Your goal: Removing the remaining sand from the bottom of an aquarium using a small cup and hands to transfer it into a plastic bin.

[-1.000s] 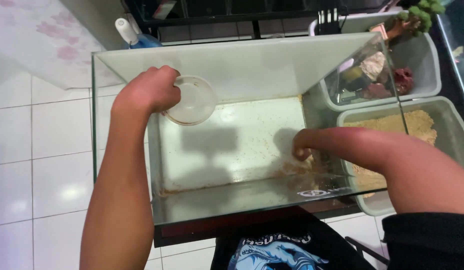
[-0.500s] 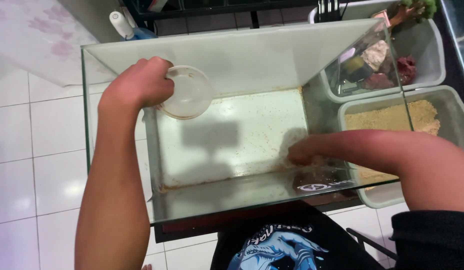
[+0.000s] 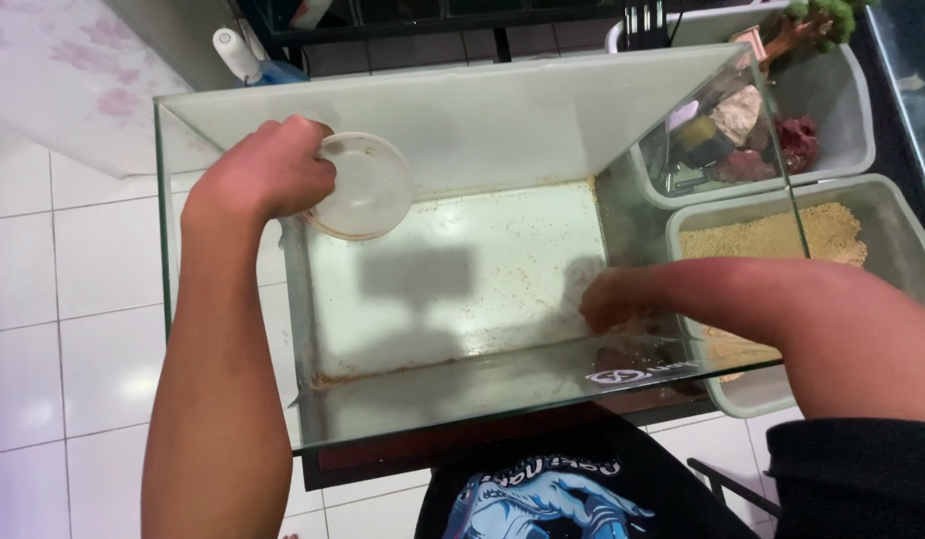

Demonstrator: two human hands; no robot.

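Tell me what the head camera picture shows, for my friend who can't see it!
A person's left hand holds a clear plastic cup inside an empty glass tank, while the right hand touches its sandy bottom. Beside it sits a grey tub of sand.

A single head-worn view is given, aimed steeply down from close above a glass tank (image 3: 462, 250) (its open top fills mid-frame). The white tiled floor (image 3: 53, 299) is seen toward 9 o'clock, two grey tubs (image 3: 882, 230) toward 2 o'clock
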